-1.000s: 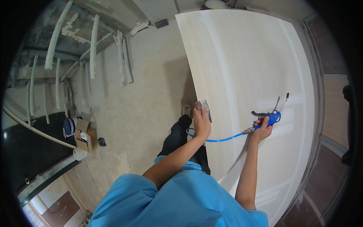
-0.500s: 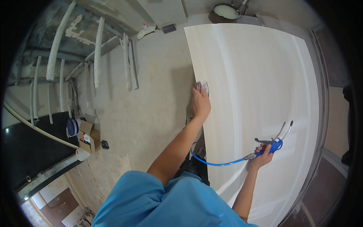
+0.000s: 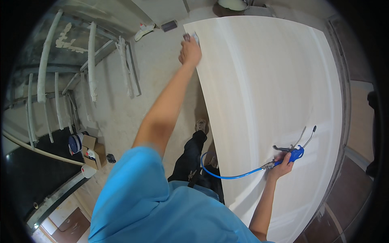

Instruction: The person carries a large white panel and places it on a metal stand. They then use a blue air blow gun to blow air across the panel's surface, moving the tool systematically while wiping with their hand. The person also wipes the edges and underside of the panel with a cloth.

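A large pale board (image 3: 279, 81) lies flat in front of me and to my right. At its far left corner my left hand (image 3: 190, 53) is closed round a sanding block (image 3: 187, 37), brownish, with a whitish piece beside it against the board's edge. Over the board's near right part, my right hand (image 3: 282, 167) grips a blue air blow gun (image 3: 297, 154). Its bent metal nozzle has a black tip and points away to the far right. A blue air hose (image 3: 235, 177) runs from its handle leftward, past the board's edge, toward my legs.
White-coated bars (image 3: 92, 60) stick out from a frame at the left. An opened cardboard box (image 3: 93, 152) and a blue-and-white tub (image 3: 75, 143) stand on the floor there. A dark block (image 3: 169, 26) and a bucket (image 3: 233, 5) sit beyond the board. My shoe (image 3: 201, 125) is beside its left edge.
My left hand has slid the sanding block away from me along the board's left edge to the far corner. My left leg has come into view. The right hand has hardly moved.
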`<state>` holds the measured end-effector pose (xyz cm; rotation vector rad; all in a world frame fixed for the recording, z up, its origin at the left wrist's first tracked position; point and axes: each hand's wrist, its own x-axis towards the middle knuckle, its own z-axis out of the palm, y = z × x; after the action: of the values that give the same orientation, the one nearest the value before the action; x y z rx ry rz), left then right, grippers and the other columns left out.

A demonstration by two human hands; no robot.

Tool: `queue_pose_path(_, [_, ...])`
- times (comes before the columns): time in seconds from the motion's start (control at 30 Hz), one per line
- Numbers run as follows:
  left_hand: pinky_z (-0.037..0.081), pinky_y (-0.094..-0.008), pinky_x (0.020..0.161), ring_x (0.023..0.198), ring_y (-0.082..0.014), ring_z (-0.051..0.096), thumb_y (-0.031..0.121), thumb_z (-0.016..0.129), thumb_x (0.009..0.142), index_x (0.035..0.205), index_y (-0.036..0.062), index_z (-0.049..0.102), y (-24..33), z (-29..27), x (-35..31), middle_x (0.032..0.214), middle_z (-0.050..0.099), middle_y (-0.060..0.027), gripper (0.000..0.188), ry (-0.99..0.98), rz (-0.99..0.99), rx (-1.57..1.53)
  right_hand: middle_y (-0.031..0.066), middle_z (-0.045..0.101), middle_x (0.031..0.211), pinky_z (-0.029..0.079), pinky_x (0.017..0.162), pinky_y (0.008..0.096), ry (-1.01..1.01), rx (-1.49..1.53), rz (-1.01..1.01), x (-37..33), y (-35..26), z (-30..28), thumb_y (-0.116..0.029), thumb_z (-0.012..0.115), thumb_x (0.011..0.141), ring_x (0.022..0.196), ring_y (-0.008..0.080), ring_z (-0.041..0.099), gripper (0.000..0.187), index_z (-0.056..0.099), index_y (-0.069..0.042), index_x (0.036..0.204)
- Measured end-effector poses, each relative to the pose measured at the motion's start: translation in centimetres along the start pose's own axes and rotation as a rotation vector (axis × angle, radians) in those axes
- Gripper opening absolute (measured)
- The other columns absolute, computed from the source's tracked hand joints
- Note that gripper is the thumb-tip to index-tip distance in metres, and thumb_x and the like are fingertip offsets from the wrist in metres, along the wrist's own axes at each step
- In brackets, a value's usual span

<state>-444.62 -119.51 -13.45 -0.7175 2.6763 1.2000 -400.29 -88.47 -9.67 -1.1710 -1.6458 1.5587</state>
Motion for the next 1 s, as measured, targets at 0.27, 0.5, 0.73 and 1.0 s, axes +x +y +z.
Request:
queue_pose_path(0.27, [0.041, -0.0574, 0.109, 0.124, -0.0524, 0.058, 0.044, 0.042, 0.111, 0.149, -0.0063, 0.041, -12.0, 1.6, -29.7, 0.133, 0.063, -0.0334, 0.063, -0.023, 0.077, -0.035, 0.0065, 0.063, 0.078, 0.046, 0.050, 0.0251, -0.148, 0.142, -0.031, 0.5, 0.2, -0.5, -0.024, 0.062, 0.108, 0.059, 0.0107, 0.058, 0.025, 0.058, -0.003, 0.097])
queue_pose_path(0.5, [0.035, -0.0536, 0.117, 0.132, -0.0484, 0.054, 0.040, 0.042, 0.112, 0.153, -0.0108, 0.034, -17.9, 0.3, -45.5, 0.141, 0.058, -0.0337, 0.067, -0.096, 0.124, 0.053, 0.0060, 0.065, 0.078, 0.046, 0.049, 0.0245, -0.184, 0.200, -0.013, 1.0, 0.5, -0.9, -0.022, 0.064, 0.107, 0.058, 0.0104, 0.058, 0.022, 0.059, -0.002, 0.097])
queue_pose_path(0.73, [0.036, -0.0548, 0.116, 0.129, -0.0444, 0.059, 0.044, 0.039, 0.111, 0.139, -0.0058, 0.051, -10.4, 2.0, -28.4, 0.132, 0.066, -0.0298, 0.058, -0.007, 0.008, -0.077, 0.0057, 0.064, 0.077, 0.046, 0.048, 0.0246, -0.156, 0.149, -0.085, 1.1, 0.9, -0.9, -0.024, 0.064, 0.108, 0.057, 0.0108, 0.058, 0.025, 0.060, -0.002, 0.097])
queue_pose_path(1.0, [0.055, -0.0481, 0.088, 0.099, -0.0350, 0.070, 0.035, 0.052, 0.110, 0.119, 0.0003, 0.063, -12.9, -2.4, -30.1, 0.103, 0.070, -0.0187, 0.038, 0.120, 0.226, -0.053, 0.0059, 0.065, 0.077, 0.048, 0.049, 0.0252, -0.153, 0.132, -0.113, 1.3, 1.1, -0.7, -0.023, 0.066, 0.106, 0.057, 0.0108, 0.059, 0.023, 0.060, -0.002, 0.097])
